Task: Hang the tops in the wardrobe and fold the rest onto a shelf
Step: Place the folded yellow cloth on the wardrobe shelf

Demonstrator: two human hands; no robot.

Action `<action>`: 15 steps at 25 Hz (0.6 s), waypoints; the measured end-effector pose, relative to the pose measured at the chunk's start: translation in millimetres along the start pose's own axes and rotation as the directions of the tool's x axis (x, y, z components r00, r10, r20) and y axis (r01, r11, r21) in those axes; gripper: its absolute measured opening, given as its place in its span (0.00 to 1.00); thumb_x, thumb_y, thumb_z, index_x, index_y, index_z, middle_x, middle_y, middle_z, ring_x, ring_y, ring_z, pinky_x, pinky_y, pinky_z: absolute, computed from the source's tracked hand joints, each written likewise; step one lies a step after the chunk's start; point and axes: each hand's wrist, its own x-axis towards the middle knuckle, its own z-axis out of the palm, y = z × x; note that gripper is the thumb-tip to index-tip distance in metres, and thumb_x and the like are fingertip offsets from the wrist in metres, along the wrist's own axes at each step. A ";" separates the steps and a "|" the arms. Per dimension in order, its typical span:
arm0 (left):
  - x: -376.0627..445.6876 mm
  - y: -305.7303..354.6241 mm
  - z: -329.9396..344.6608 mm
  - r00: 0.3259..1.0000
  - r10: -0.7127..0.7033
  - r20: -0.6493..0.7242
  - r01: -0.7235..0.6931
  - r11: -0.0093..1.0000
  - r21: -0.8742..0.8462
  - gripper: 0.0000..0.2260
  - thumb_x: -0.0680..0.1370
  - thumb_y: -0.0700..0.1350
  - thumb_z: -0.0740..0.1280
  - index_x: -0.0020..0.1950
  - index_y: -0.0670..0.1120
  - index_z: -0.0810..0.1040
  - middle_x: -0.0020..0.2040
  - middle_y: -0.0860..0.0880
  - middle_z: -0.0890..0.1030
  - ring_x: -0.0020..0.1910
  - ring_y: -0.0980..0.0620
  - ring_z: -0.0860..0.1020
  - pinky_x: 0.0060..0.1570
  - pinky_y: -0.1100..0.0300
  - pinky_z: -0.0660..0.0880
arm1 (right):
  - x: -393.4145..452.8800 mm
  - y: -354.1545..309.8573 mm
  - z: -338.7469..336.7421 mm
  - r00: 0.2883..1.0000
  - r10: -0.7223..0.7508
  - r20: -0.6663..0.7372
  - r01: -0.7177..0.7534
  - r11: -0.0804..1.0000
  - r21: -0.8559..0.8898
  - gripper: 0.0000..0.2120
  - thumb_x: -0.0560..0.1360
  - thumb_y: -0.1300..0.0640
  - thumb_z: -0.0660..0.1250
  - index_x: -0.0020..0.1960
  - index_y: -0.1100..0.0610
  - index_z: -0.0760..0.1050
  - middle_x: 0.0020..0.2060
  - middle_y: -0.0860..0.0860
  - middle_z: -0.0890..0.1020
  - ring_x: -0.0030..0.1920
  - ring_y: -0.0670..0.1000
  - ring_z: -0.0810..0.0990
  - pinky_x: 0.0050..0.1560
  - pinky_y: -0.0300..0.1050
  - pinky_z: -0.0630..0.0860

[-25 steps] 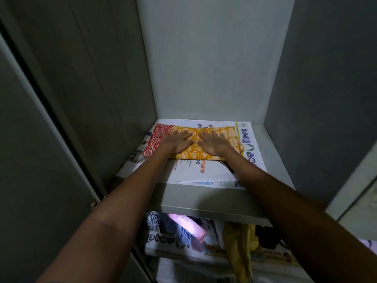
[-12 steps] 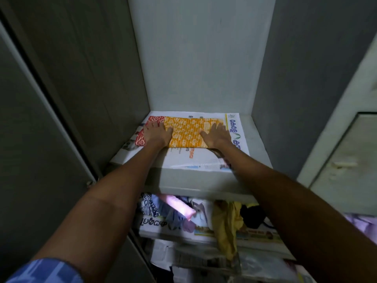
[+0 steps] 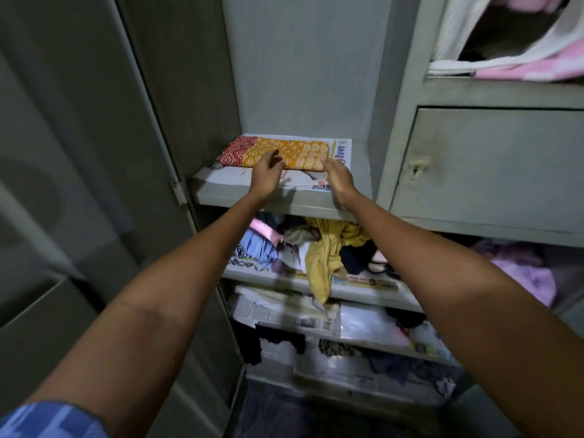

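Nearest, two bare forearms reach up and forward, a blue patterned sleeve [image 3: 47, 420] at the left elbow. Below the forearms lie cluttered shelves: a yellow garment [image 3: 325, 251] drapes over a shelf edge between the arms, with blue and pink clothes just left of it and newspaper-lined shelves further down.

Further out, the left hand [image 3: 267, 175] hovers at the front edge of the folded cloth [image 3: 284, 153], its fingers loosely curled and holding nothing; whether the fingertips touch the cloth cannot be told. The right hand [image 3: 338, 177] sits at the cloth's right front corner, fingers relaxed and pointing forward, gripping nothing either.

Just beyond both hands, the folded cloth lies flat on a newspaper [image 3: 341, 150] that lines the grey shelf [image 3: 221, 192]. Its long axis runs left to right, parallel with the shelf's front edge; the red patterned end points left, past the left hand, and the orange patterned stretch reaches to the right hand. The newspaper shows beyond the cloth's right end.

Right of the right hand stands a closed grey locker door [image 3: 493, 165], with pink and white fabric [image 3: 512, 61] above it.
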 end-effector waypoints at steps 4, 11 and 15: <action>-70.1 3.6 9.0 0.997 -0.075 -0.013 0.073 0.990 -0.119 0.12 0.78 0.35 0.60 0.61 0.37 0.73 0.53 0.41 0.78 0.50 0.48 0.75 0.50 0.55 0.72 | -67.8 6.1 -12.7 0.993 0.001 -0.117 0.011 0.994 0.105 0.08 0.78 0.52 0.61 0.42 0.53 0.74 0.42 0.53 0.78 0.43 0.51 0.75 0.48 0.46 0.72; -207.0 -22.8 36.0 0.896 -0.290 0.335 0.319 0.947 -0.033 0.13 0.79 0.38 0.58 0.63 0.39 0.71 0.41 0.48 0.76 0.37 0.53 0.74 0.32 0.64 0.69 | -232.3 54.2 -49.2 0.963 0.168 -0.210 -0.138 0.979 0.148 0.08 0.79 0.53 0.60 0.43 0.55 0.73 0.36 0.52 0.78 0.34 0.46 0.75 0.29 0.36 0.69; -300.5 -44.4 52.4 0.800 -0.360 0.480 0.377 0.924 0.065 0.14 0.80 0.40 0.58 0.65 0.40 0.70 0.42 0.48 0.74 0.39 0.51 0.72 0.36 0.58 0.68 | -332.6 105.6 -65.5 0.897 0.394 -0.202 -0.367 0.917 0.158 0.10 0.79 0.50 0.59 0.48 0.57 0.72 0.47 0.58 0.77 0.40 0.50 0.74 0.35 0.40 0.65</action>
